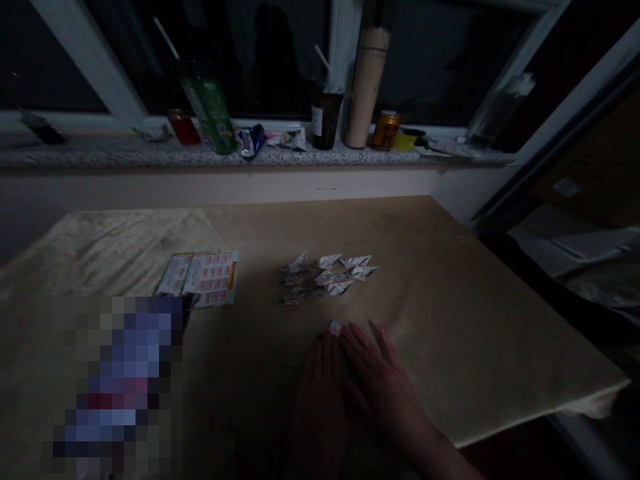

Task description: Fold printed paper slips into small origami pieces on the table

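A small folded piece of printed paper [335, 327] lies on the table, its pointed tip showing beyond my fingertips. My left hand [323, 373] rests flat on it, with straight fingers laid side by side. From the right, my right hand [373, 373] also lies flat, its fingertips touching the paper's right edge and its fingers stretched out. Most of the paper is hidden under the fingers. Just beyond my hands sits a loose group of several folded paper shapes [333, 277] with pointed ends, made from similar printed paper.
Printed sheets [210, 273] lie at left on the cloth-covered table [450, 320]. A blurred-out bluish object is at lower left. On the windowsill [280, 159] stand a green bottle [215, 113], a dark cup with a straw [326, 120], a tall pale tumbler [365, 93] and an orange can [386, 130].
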Demonstrator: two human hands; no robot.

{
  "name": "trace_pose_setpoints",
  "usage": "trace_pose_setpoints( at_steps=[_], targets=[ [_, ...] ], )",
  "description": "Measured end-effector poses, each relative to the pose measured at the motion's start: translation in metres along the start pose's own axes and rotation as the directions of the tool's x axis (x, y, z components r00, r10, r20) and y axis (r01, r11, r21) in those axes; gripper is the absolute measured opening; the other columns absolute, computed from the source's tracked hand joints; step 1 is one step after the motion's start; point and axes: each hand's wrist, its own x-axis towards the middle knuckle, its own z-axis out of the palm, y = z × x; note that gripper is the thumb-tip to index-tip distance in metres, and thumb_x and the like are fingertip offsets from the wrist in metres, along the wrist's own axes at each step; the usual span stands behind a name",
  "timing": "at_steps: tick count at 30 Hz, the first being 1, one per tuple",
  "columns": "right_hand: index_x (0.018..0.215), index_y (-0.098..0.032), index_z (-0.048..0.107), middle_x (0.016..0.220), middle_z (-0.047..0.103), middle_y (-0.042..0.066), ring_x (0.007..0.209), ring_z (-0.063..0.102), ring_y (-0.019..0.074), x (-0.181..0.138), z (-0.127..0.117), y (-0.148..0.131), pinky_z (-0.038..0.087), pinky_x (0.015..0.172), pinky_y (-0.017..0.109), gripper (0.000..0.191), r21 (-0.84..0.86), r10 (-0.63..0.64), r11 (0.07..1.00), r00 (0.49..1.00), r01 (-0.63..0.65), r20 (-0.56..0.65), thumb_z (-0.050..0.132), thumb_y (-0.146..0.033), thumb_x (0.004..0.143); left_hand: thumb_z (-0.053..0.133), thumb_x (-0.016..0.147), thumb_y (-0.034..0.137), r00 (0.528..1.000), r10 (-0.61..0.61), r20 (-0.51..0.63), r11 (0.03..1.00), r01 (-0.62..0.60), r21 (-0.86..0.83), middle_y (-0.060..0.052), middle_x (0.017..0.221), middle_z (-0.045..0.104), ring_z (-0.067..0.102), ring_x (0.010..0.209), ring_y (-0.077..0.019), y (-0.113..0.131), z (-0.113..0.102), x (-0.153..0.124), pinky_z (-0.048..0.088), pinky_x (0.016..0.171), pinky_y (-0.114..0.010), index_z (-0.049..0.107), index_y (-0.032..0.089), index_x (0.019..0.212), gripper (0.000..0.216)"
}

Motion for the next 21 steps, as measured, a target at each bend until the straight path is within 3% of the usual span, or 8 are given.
trace_pose_setpoints(
  at_steps=[5, 12, 17, 21],
  targets=[
    [0.139, -0.012, 0.032, 0.142, 0.039, 0.009, 0.133, 0.031, 0.0221, 0.003, 0.000, -0.002, 0.022, 0.112, 0.049, 0.057, 0.021, -0.040, 0.999, 0.999, 0.041, -0.024, 0.048, -0.020, 0.085, 0.033, 0.076, 0.001, 0.999, 0.004, -0.039, 1.000, -0.004, 0.019, -0.013, 0.134, 0.050, 0.045, 0.124, -0.0210, 0.003, 0.004, 0.002, 0.039, 0.101, -0.035, 0.039, 0.006, 0.134, 0.058],
    [0.141, -0.010, 0.027, 0.146, 0.031, 0.010, 0.134, 0.028, 0.0225, 0.000, 0.002, -0.002, 0.023, 0.112, 0.048, 0.063, 0.068, -0.012, 0.998, 1.000, 0.012, -0.001, 0.048, -0.020, 0.083, 0.031, 0.078, 0.001, 1.000, -0.014, -0.021, 0.998, 0.013, -0.053, -0.012, 0.140, 0.042, 0.040, 0.127, -0.0201, -0.002, 0.007, -0.005, 0.039, 0.102, -0.036, 0.012, 0.008, 0.144, 0.069],
    [0.143, -0.014, 0.023, 0.147, 0.028, 0.008, 0.136, 0.024, 0.0216, -0.004, 0.005, 0.001, 0.023, 0.112, 0.047, 0.066, 0.049, -0.025, 0.998, 1.000, 0.026, -0.019, 0.049, -0.021, 0.083, 0.033, 0.078, 0.004, 1.000, -0.007, 0.023, 0.999, 0.009, -0.050, -0.012, 0.140, 0.042, 0.041, 0.127, -0.0212, -0.005, 0.002, -0.005, 0.037, 0.103, -0.036, 0.013, 0.009, 0.144, 0.069],
    [0.143, -0.015, 0.022, 0.147, 0.029, 0.008, 0.136, 0.023, 0.0238, -0.005, 0.010, 0.003, 0.022, 0.111, 0.053, 0.061, -0.012, 0.044, 0.999, 0.998, -0.045, -0.035, 0.045, -0.025, 0.088, 0.036, 0.078, 0.008, 0.999, -0.023, 0.028, 0.999, 0.024, -0.038, -0.013, 0.139, 0.043, 0.043, 0.126, -0.0222, -0.001, -0.004, -0.003, 0.040, 0.100, -0.035, 0.018, 0.007, 0.143, 0.067]
  ],
)
